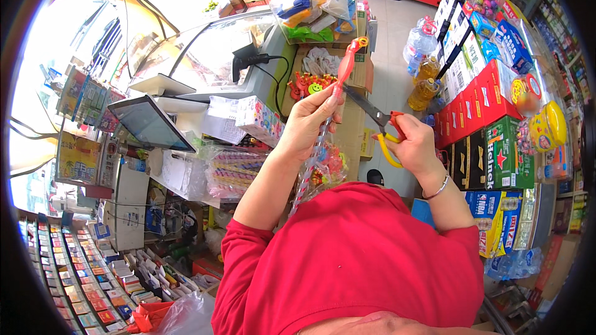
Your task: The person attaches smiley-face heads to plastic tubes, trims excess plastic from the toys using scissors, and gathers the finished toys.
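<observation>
The left hand [308, 121] pinches a strip of packaged toys [338, 80] between closed fingers, the strip hanging below them. The right hand [413, 146] grips scissors [379, 121], fingers through the yellow handles, blades reaching toward the strip just beside the left fingers.

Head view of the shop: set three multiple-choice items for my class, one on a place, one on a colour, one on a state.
1. Where are the scissors?
A. in the right hand
B. on the floor
C. on the counter

2. What colour is the person's shirt?
A. blue
B. red
C. white

3. What is the left hand doing?
A. hanging open
B. resting flat on the tablet screen
C. pinching a strip of toy packets upright

Answers: 1 A, fingers are through the handles; 2 B, red sleeves and front; 3 C, fingers close on the strip.
</observation>
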The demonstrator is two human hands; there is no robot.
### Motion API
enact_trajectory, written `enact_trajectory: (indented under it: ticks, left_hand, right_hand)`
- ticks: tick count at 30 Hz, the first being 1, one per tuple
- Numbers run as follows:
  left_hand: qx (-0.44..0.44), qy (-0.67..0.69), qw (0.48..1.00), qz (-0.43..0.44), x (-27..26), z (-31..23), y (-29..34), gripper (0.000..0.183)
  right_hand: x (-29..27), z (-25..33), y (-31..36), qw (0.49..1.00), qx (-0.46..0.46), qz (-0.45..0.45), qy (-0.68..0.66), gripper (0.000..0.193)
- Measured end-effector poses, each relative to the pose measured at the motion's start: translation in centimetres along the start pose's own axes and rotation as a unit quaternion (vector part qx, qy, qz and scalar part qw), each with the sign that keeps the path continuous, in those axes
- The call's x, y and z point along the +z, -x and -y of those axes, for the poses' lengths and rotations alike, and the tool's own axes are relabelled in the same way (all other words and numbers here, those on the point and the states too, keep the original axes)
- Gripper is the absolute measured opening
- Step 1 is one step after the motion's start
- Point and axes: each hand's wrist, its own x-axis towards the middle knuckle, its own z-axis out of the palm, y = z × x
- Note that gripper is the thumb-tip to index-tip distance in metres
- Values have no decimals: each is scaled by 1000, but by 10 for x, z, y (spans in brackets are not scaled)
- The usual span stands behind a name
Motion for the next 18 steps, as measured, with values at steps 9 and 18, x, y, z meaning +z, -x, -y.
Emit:
enact_trajectory:
  ticks: [9, 18]
  left_hand:
    - [-13, -7, 1000, -5, -8, -11, 1, 32]
    - [-57, -34, 997, 43, -10, -23, 10, 34]
  right_hand:
    - [5, 5, 14, 997, 66, 28, -4, 43]
    - [-31, 7, -16, 991, -88, 10, 99, 47]
